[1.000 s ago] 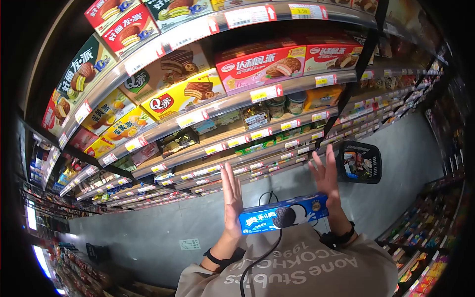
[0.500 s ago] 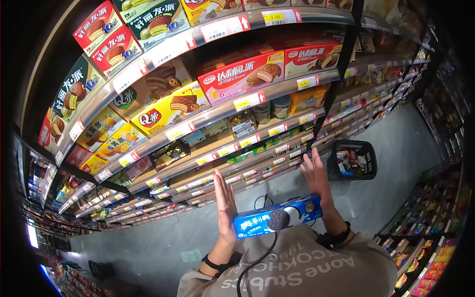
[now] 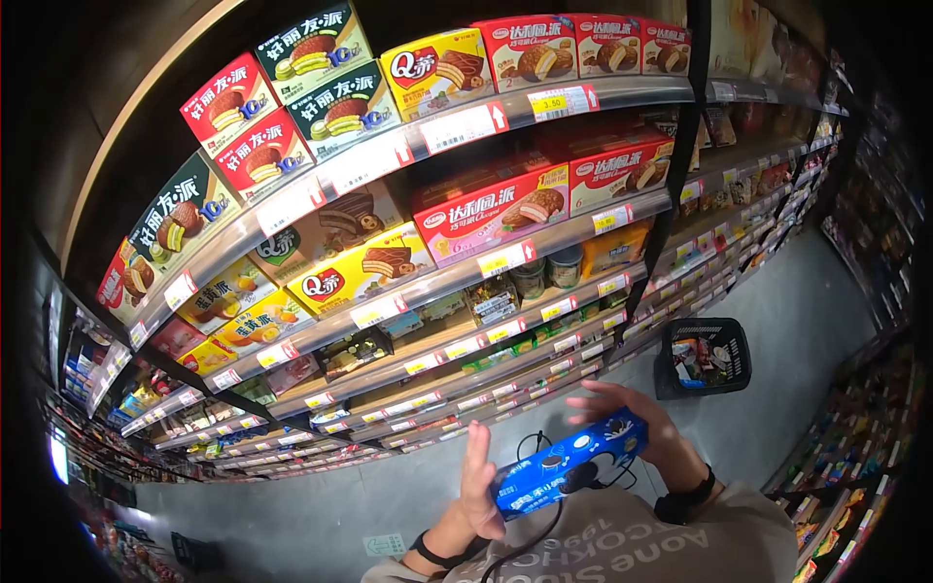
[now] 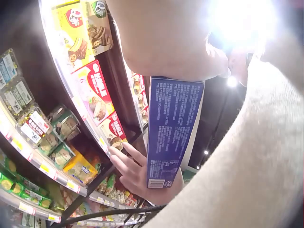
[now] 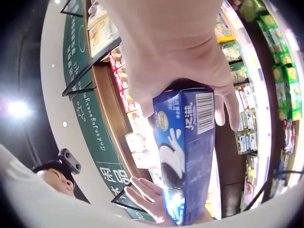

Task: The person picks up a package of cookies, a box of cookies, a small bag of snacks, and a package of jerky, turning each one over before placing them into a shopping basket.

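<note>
Blue box (image 3: 571, 462), printed with white lettering and dark biscuits, shown between two bare hands, its long axis running from 8 o'clock to 2 o'clock in the head view. The left hand (image 3: 476, 486) lies open against the 8 o'clock end, fingers extended. The right hand (image 3: 653, 413) is also open, its spread fingers and thumb straddling the 2 o'clock end; the right wrist view shows a barcode on the box just beside it. A black cable (image 3: 546, 534) passes at 7 o'clock of the box. The black basket (image 3: 739, 355), containing packets, sits on the floor (image 3: 807, 291) at 2 o'clock; shelves (image 3: 369, 291) of boxed snacks rise toward 11 o'clock.
</note>
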`<state>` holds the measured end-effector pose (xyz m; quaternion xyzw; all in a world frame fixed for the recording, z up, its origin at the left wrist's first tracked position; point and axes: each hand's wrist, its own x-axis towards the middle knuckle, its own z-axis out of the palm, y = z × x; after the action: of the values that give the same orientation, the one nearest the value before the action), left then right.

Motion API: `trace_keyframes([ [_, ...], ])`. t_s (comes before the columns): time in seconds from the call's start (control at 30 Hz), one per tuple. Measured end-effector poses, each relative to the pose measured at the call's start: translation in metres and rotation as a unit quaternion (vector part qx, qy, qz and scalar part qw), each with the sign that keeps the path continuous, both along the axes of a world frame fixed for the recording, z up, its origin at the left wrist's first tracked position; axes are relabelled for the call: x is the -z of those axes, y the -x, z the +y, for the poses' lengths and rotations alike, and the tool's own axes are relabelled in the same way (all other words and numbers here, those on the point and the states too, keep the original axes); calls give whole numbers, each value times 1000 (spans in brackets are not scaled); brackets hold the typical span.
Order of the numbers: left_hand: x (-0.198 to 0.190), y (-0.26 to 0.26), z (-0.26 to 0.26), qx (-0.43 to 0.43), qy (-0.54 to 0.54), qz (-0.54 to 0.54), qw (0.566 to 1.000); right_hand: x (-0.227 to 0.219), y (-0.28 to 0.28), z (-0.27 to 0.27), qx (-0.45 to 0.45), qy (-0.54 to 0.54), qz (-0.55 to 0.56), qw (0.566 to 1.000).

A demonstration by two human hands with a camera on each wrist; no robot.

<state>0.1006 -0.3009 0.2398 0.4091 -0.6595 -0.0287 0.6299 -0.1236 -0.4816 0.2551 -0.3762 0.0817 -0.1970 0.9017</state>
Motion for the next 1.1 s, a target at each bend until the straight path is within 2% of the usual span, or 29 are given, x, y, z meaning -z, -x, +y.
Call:
trace_keyframes([
  [0.03,-2,6,-3,-22,-9,53,998,-13,-1,6,48,43,8,998],
  [0.1,-6,18,-4,-65,-26,164,984,-6,-1,4,70,103,-45,991],
  [0.17,-23,20,-9,-64,-99,230,966,0,6,4,90,138,-54,985],
  [0.2,-30,19,-11,-62,-135,263,953,2,7,5,114,198,-65,971],
  [0.27,-30,10,-11,36,-220,314,923,3,1,3,157,317,-88,931],
  [0.3,-29,6,-11,48,-232,334,912,0,-2,2,167,375,-71,909],
  [0.37,-28,5,-11,52,-243,356,901,5,-9,2,177,356,-95,912],
  [0.43,-27,8,-10,27,-218,322,921,1,-10,1,160,318,-109,928],
  [0.53,-28,12,-8,0,-180,244,953,-2,-12,6,198,246,-14,949],
  [0.57,-32,13,-7,-7,-167,210,963,1,-11,2,190,269,-9,944],
  [0.63,-31,13,-4,-33,-129,136,982,0,-10,-1,167,217,6,962],
  [0.73,-16,13,0,3,-85,72,994,-4,-8,-2,108,168,30,979],
  [0.87,-18,14,0,-12,-98,96,991,-1,-6,-2,47,196,61,978],
  [0.97,-17,12,2,-26,-111,120,986,-1,-8,4,71,168,27,983],
  [1.07,-20,10,3,-31,-143,182,972,2,-9,9,88,176,0,980],
  [1.1,-20,12,1,-22,-143,236,961,2,-8,11,97,204,9,974],
])
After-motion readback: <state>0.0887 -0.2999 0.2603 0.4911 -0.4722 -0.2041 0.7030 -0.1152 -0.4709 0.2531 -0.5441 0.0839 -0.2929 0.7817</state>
